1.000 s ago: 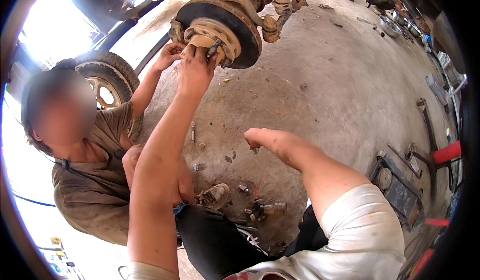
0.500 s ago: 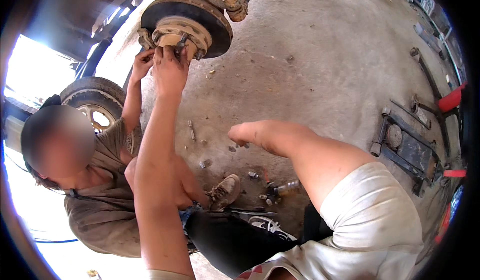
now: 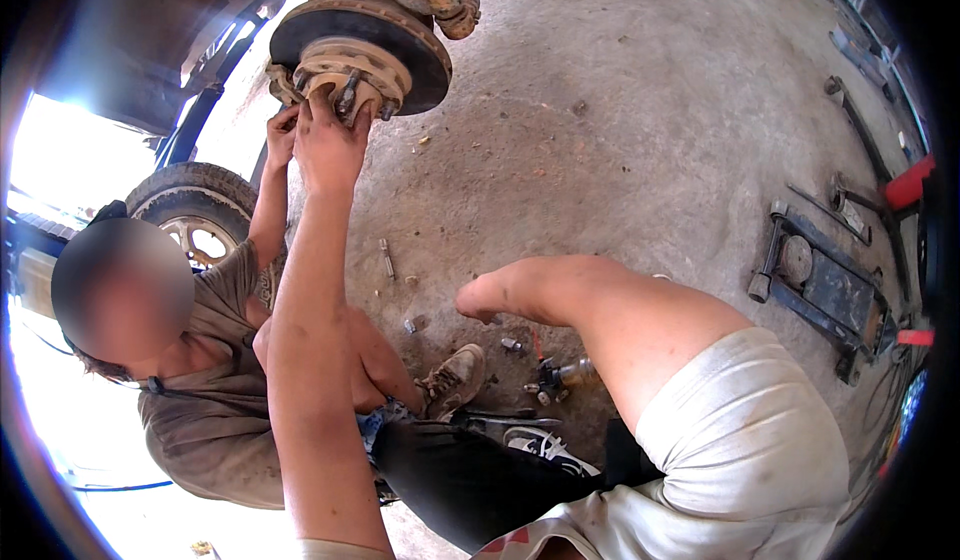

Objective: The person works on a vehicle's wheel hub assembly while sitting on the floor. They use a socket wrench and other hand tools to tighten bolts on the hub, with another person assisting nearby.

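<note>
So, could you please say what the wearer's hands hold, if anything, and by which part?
The left hand is at the wheel hub, but whether it grips anything cannot be told, nor whether the right hand does.

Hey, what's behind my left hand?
Beyond your left hand sits the dusty wheel hub, with the dark brake disc farther back. Your hand covers the hub's nearest part, so I can't tell what's there.

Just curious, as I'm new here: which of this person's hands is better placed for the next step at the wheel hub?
Probably the left hand; it is up at the wheel hub, beside the co-worker's hand. The right hand hangs well away from the hub, over the floor.
</note>
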`<state>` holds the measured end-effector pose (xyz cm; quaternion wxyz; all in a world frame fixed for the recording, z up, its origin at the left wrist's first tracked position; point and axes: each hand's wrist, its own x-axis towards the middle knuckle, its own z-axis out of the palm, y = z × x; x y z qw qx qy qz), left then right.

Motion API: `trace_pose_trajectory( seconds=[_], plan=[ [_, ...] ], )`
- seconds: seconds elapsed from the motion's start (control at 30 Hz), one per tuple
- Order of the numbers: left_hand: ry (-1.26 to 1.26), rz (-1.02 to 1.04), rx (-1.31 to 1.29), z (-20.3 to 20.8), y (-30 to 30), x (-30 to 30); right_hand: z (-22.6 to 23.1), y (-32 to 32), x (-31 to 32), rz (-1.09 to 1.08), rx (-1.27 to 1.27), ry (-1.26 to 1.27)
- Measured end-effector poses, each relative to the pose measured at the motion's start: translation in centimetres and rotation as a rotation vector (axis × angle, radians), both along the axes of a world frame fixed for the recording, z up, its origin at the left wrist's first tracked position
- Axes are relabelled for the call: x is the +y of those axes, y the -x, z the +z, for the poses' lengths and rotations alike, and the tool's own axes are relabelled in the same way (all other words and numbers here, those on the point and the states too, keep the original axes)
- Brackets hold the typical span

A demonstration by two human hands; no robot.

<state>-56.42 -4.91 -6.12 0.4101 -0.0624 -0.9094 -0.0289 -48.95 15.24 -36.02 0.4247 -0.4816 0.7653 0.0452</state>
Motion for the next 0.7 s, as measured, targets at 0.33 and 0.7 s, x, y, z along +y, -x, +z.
trace_pose_trajectory(
  seconds=[0.33, 0.7],
  plan=[
    [-0.010, 0.068, -0.061, -0.5, 0.4, -0.5, -0.1, -0.4, 1.0, 0.010, -0.016, -0.013],
    [0.023, 0.080, -0.039, -0.5, 0.1, -0.5, -0.2, -0.5, 1.4, 0.059, -0.024, 0.004]
  ],
)
